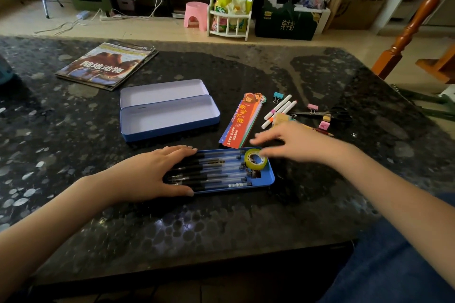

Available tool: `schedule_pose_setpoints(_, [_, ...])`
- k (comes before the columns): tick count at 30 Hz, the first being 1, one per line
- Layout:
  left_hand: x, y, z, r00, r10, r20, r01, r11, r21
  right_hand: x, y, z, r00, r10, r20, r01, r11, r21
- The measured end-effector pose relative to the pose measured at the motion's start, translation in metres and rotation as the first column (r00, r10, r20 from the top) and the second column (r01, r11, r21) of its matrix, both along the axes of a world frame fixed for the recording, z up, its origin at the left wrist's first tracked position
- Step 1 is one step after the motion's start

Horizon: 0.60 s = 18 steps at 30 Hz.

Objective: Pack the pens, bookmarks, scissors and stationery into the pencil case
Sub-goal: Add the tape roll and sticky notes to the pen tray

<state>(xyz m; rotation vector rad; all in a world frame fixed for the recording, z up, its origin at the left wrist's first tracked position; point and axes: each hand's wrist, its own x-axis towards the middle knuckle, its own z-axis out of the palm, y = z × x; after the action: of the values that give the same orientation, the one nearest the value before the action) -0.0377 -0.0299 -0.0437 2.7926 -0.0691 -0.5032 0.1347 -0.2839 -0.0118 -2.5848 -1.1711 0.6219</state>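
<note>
A blue pencil case tray (270, 179) lies near me with several black pens (216, 174) in it and a yellow-green tape roll (256, 160) at its right end. My left hand (157, 174) rests flat on the tray's left end and the pens. Above the tape roll hovers my right hand (290, 141), blurred, fingers apart, holding nothing. The open blue case (170, 115) with its lid lies farther back. To the right lie bookmarks (242, 120), three white markers (280, 109), scissors (320, 113), binder clips (278, 96) and erasers (324, 125).
A stack of magazines (105, 65) lies at the back left of the dark stone table (221, 224). Beyond the table's far edge stand a pink stool (195, 16), a white rack and boxes. A wooden chair (416, 22) stands at the right.
</note>
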Motion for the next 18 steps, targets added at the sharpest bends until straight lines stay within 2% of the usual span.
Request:
schedule_pose_setpoints(1, [0.0, 0.0, 0.0, 1.0, 0.001, -0.001, -0.001, 1.0, 0.003, 0.008, -0.005, 0.004, 0.997, -0.075, 0.018, 0.073, 0.994, 0.076])
schedule_pose_setpoints(3, [0.001, 0.001, 0.0, 1.0, 0.001, 0.005, -0.001, 1.0, 0.004, 0.027, -0.017, 0.012, 0.959, -0.235, 0.157, 0.206, 0.961, 0.183])
schedule_pose_setpoints(5, [0.001, 0.002, -0.001, 1.0, 0.004, 0.009, -0.004, 1.0, 0.002, 0.046, -0.031, 0.017, 0.891, -0.355, 0.283, 0.321, 0.933, 0.161])
schedule_pose_setpoints(7, [0.001, 0.003, -0.001, 1.0, 0.009, 0.002, -0.009, 1.0, 0.007, 0.062, -0.045, 0.018, 0.832, -0.433, 0.347, 0.427, 0.899, 0.099])
schedule_pose_setpoints(10, [0.001, 0.002, -0.002, 1.0, 0.01, 0.003, -0.011, 1.0, 0.016, 0.08, -0.06, 0.014, 0.777, -0.487, 0.399, 0.513, 0.857, 0.045])
schedule_pose_setpoints(13, [0.001, 0.001, -0.002, 1.0, 0.02, 0.001, -0.02, 1.0, 0.012, 0.09, -0.068, 0.005, 0.783, -0.506, 0.363, 0.543, 0.84, 0.001])
schedule_pose_setpoints(15, [0.001, 0.001, -0.001, 0.999, 0.034, 0.0, -0.034, 0.999, 0.001, 0.095, -0.069, -0.002, 0.784, -0.512, 0.352, 0.547, 0.837, 0.001])
schedule_pose_setpoints(18, [0.0, 0.0, 0.001, 0.998, 0.055, -0.004, -0.055, 0.998, 0.0, 0.101, -0.069, -0.009, 0.738, -0.553, 0.387, 0.584, 0.811, 0.044])
